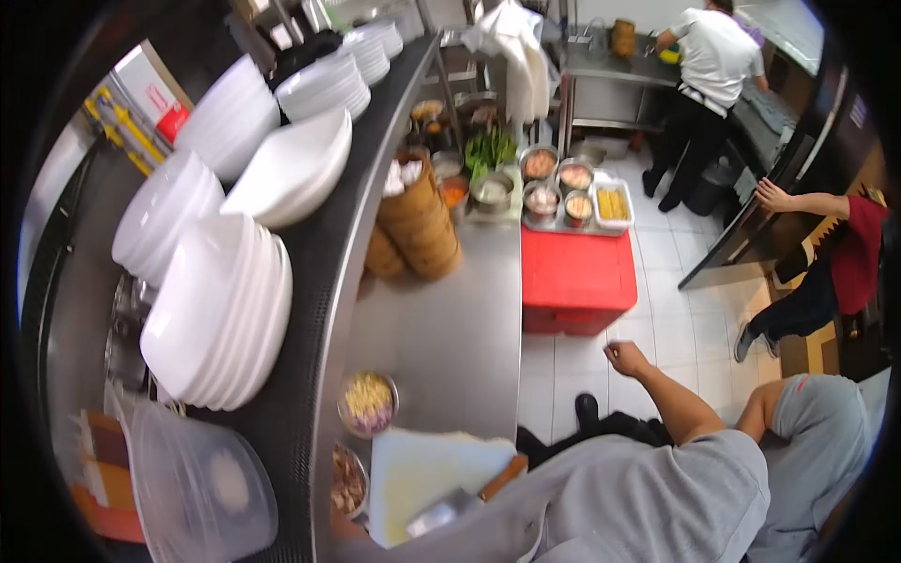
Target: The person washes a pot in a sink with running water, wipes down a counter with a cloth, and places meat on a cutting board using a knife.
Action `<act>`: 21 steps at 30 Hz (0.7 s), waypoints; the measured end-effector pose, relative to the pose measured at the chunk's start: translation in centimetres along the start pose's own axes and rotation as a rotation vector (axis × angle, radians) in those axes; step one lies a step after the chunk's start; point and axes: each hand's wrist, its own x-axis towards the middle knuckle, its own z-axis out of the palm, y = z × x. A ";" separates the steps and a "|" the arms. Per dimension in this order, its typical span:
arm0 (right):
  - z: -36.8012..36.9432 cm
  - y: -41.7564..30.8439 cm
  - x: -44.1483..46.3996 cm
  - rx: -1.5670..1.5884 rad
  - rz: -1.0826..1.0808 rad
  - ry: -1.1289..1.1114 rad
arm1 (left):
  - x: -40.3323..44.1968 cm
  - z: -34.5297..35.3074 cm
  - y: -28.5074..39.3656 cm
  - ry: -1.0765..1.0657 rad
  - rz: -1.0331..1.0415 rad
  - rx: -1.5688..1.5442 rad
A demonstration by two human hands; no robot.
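Note:
My right hand (627, 357) hangs over the tiled floor, short of the red box, fingers curled together. Whether anything small is in them I cannot make out. Of my left hand (349, 528) only a blurred patch seems to show at the lower edge, mostly hidden beside the shelf. Closest to it is a metal bowl of brown cut pieces (348, 480). A pale cutting board (413, 469) lies on the steel counter, bearing a broad-bladed knife with a wooden handle (503, 477). Above the board is a bowl of chopped yellow and purplish pieces (368, 403).
White dishes (221, 310) crowd the dark shelf (324, 375) along the left. Bamboo steamers (422, 230) stand farther up the counter. Food bowls on a tray top the red box (577, 272). A co-worker in grey (817, 450) is close at right; two other people stand farther off.

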 end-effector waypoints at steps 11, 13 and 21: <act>1.1 5.1 0.1 -0.060 0.144 -0.130 | 4.4 -2.1 2.8 0.270 -0.071 -0.493; 0.9 4.8 1.3 -0.135 0.138 -0.174 | 4.4 -4.1 3.3 0.369 -0.054 -0.701; 0.1 8.9 9.5 0.043 0.007 -0.115 | 1.6 -10.3 11.9 0.516 0.201 -1.475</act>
